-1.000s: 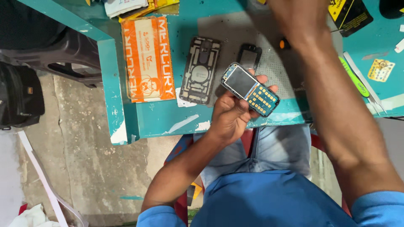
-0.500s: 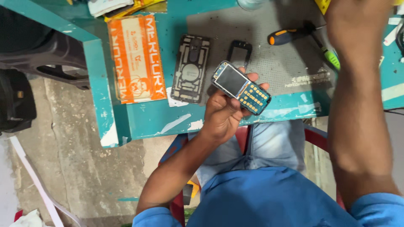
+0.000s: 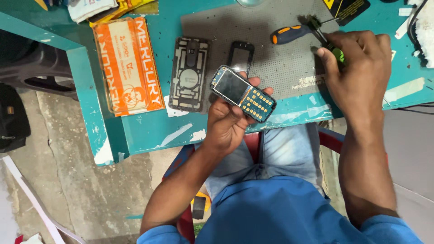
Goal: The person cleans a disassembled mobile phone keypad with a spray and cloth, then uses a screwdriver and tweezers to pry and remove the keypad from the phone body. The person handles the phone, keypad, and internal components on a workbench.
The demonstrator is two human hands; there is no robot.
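My left hand [image 3: 229, 123] holds a small opened mobile phone [image 3: 242, 93] with a dark screen and bare keypad board, just above the table's front edge. My right hand [image 3: 357, 74] rests on the grey work mat [image 3: 271, 45] at the right, fingers closed around a green-handled tool [image 3: 337, 53]. An orange-and-blue-handled screwdriver [image 3: 289, 34] lies just left of that hand. A black phone frame [image 3: 239, 56] and a flat metal-patterned phone cover [image 3: 190, 73] lie on the table behind the phone.
An orange flat box [image 3: 129, 65] lies at the left on the teal table [image 3: 149, 131]. Yellow-black packaging [image 3: 346, 9] and white cloth [image 3: 425, 27] sit at the far right. A black bag [image 3: 12, 117] stands on the concrete floor at left.
My right arm has drawn back from the far side of the table and its hand has come down on the mat by the screwdrivers. The left hand keeps holding the phone.
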